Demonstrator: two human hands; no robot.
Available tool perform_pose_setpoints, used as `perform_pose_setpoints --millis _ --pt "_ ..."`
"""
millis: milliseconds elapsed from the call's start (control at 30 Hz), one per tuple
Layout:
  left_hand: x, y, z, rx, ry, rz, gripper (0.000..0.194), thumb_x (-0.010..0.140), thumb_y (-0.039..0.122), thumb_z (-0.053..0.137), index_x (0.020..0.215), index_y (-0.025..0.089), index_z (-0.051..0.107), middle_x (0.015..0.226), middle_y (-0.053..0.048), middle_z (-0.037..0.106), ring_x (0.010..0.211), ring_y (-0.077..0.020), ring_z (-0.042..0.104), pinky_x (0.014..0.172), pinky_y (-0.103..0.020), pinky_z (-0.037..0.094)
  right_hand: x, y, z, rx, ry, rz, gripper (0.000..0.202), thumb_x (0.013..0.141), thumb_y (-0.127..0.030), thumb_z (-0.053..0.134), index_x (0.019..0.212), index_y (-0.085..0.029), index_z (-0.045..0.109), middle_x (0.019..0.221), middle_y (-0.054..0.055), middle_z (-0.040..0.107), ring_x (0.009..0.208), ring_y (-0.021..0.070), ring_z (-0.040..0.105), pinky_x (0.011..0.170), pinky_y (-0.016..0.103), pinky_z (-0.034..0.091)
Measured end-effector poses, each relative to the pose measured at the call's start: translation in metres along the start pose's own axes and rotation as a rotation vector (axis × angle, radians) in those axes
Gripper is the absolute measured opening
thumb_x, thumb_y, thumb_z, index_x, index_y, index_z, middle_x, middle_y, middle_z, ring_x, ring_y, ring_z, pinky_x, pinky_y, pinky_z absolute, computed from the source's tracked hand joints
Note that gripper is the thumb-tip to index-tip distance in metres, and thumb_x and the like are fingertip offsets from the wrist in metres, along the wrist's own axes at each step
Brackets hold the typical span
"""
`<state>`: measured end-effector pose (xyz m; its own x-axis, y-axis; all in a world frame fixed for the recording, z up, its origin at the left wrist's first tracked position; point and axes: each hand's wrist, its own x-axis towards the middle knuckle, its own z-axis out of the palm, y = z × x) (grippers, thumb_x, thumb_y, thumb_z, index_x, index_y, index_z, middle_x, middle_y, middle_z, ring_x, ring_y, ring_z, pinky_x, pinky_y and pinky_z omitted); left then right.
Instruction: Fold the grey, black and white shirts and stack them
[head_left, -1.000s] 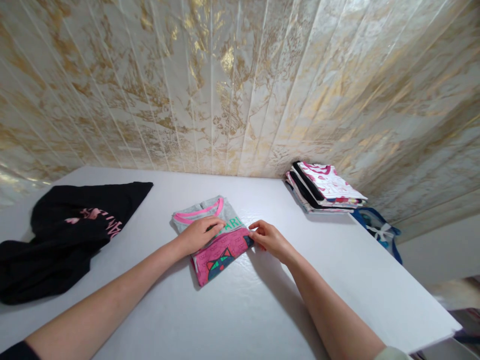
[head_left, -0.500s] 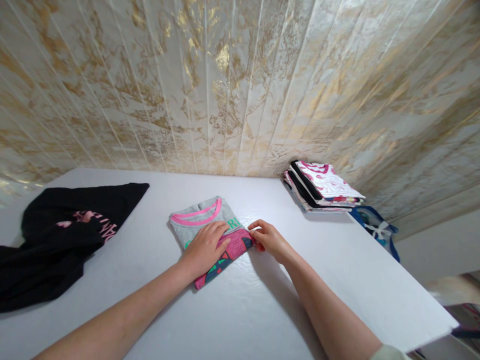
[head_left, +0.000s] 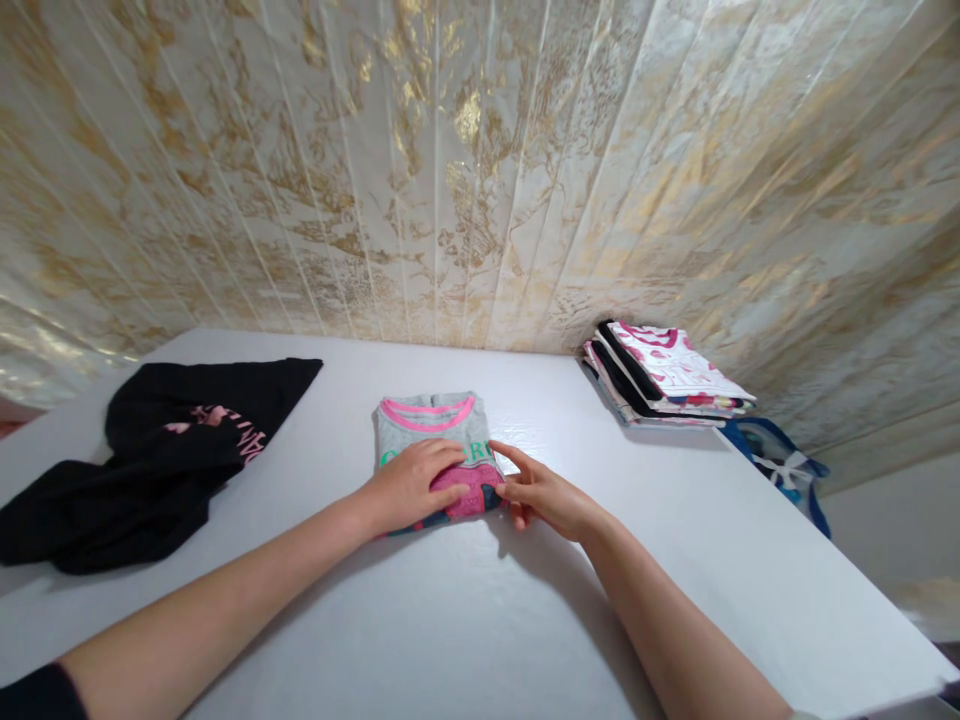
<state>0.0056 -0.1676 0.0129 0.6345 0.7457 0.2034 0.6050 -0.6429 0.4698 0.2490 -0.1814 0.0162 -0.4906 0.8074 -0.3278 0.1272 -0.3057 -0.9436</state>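
Note:
A folded grey T-shirt [head_left: 427, 426] with a pink neckband, green letters and a pink and dark print lies on the white table [head_left: 420, 625], neckband away from me. My left hand [head_left: 414, 482] rests flat over its lower left half, fingers stretched and hiding part of the print. At the shirt's right edge is my right hand [head_left: 546, 500]. Its index finger points out along the edge and its thumb touches the pink part, while the other fingers curl below. I see nothing gripped in either hand.
To the left lies a crumpled black garment [head_left: 157, 450] with pink lettering. A stack of folded clothes [head_left: 667, 375] stands at the back right corner. Beyond the table's right edge sits a blue-trimmed clear bag [head_left: 787, 470]. A gold-patterned wall covering [head_left: 420, 180] rises behind.
The folded T-shirt has turned from slanted to nearly square with me. My right index finger has straightened away from the pinch at its edge. The view has shifted slightly left.

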Motion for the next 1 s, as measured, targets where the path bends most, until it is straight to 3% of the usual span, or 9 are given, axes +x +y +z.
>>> perform_pose_setpoints --millis 100,200,333,467,733,1000 --pt "-0.019 0.028 0.012 0.155 0.056 -0.117 0.049 0.081 0.034 0.068 0.126 0.02 0.055 0.129 -0.011 0.058 0.12 -0.0281 0.051 0.103 -0.044 0.041 0.002 0.001 0.001 -0.007 -0.048 0.001 0.074 0.079 -0.039 0.07 0.145 -0.027 0.038 0.061 -0.008 0.056 0.047 0.0083 0.055 0.046 0.019 0.039" --pt "-0.029 0.046 0.026 0.29 0.079 -0.178 0.038 0.083 0.018 0.063 0.121 0.018 0.057 0.119 -0.01 0.059 0.114 -0.0269 0.052 0.099 -0.043 0.043 0.003 -0.001 -0.001 -0.017 -0.114 0.003 0.056 0.08 -0.04 0.069 0.131 -0.022 0.057 0.071 -0.002 0.064 0.046 0.0061 0.053 0.047 0.02 0.04" --pt "-0.027 0.051 0.028 0.378 0.017 -0.188 0.026 0.088 0.01 0.051 0.113 0.016 0.06 0.104 -0.009 0.061 0.1 -0.0251 0.056 0.091 -0.042 0.047 0.0 -0.006 0.0 -0.063 -0.176 0.023 0.045 0.082 -0.042 0.067 0.121 -0.02 0.066 0.071 -0.001 0.064 0.047 0.006 0.052 0.048 0.02 0.04" --pt "-0.03 0.057 0.022 0.393 0.003 -0.182 0.031 0.087 0.006 0.048 0.114 0.017 0.059 0.107 -0.008 0.062 0.103 -0.0246 0.056 0.093 -0.041 0.046 0.0 -0.006 0.001 -0.032 -0.158 0.044 0.05 0.08 -0.044 0.068 0.124 -0.02 0.063 0.07 -0.002 0.064 0.046 0.0071 0.054 0.048 0.02 0.04" --pt "-0.043 0.071 0.03 0.354 0.02 -0.201 0.051 0.082 0.023 0.066 0.131 0.023 0.051 0.121 -0.009 0.059 0.111 -0.0294 0.053 0.095 -0.047 0.043 0.001 -0.007 0.003 -0.068 -0.133 0.063 0.053 0.077 -0.046 0.069 0.123 -0.019 0.062 0.07 -0.002 0.063 0.046 0.0064 0.055 0.046 0.019 0.04" --pt "-0.038 0.07 0.032 0.401 -0.011 -0.21 0.049 0.085 0.031 0.064 0.133 0.027 0.054 0.123 -0.01 0.059 0.11 -0.0308 0.053 0.094 -0.047 0.043 0.012 0.007 0.004 -0.201 0.063 -0.059 0.05 0.078 -0.041 0.061 0.123 -0.018 0.059 0.063 -0.006 0.055 0.044 0.0081 0.051 0.043 0.021 0.041"
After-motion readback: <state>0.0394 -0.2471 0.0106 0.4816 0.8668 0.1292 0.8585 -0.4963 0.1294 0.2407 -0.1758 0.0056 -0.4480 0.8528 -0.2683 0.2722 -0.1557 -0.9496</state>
